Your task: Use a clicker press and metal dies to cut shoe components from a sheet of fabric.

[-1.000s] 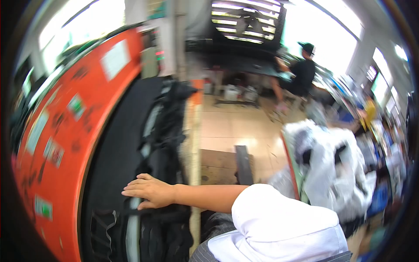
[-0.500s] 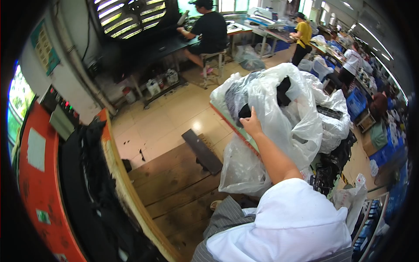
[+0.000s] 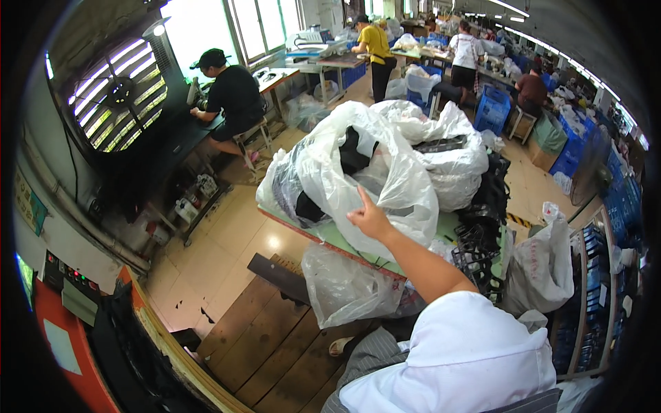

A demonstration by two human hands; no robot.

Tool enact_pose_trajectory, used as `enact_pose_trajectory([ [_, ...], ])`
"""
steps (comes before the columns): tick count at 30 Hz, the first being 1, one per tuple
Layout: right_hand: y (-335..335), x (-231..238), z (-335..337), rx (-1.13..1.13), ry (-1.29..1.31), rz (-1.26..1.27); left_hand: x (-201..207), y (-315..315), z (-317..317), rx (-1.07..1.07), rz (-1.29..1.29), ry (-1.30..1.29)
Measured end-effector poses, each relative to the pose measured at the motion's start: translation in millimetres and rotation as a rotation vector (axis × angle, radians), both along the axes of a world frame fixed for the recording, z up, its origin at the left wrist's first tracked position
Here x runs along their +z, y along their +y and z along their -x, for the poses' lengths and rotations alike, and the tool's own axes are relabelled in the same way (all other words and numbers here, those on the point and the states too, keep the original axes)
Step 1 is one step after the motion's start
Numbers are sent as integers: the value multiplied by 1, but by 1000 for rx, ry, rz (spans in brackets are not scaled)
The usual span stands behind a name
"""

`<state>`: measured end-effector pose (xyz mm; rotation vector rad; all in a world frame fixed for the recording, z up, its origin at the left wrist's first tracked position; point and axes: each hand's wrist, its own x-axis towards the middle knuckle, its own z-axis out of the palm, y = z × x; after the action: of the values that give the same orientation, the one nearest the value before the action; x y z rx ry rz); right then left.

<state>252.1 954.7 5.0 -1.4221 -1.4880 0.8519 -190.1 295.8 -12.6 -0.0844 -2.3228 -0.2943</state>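
Observation:
My right hand (image 3: 370,219) reaches out over a large translucent plastic bag (image 3: 403,224). Its index finger is stretched out and its thumb stands apart, with nothing visible between them. Whether the fingertip touches the plastic, I cannot tell. Through the bag's mouth shows a black piece (image 3: 355,150), and another dark piece (image 3: 310,208) lies toward its left side. The bag rests on a green-topped table (image 3: 337,237) with a red edge. My left hand is out of view.
Another stuffed bag (image 3: 454,165) sits behind, with black lattice-like material (image 3: 482,234) beside it. A clear bag (image 3: 344,289) hangs below the table edge. A red-orange machine (image 3: 51,344) stands at left, a rack (image 3: 585,296) at right. Several people work farther off.
The view has swung to the right. My right hand has moved from the dark piece at the bag's left side toward the bag's middle, its index finger still extended.

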Motion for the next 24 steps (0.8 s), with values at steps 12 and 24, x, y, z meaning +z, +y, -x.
enact_pose_trajectory([
  [12,-173,-72,38,941,-434,238,-4,14,-14,-185,-35,15],
  [24,-249,-74,25,1288,-661,252,-6,13,-40,-205,-72,46],
])
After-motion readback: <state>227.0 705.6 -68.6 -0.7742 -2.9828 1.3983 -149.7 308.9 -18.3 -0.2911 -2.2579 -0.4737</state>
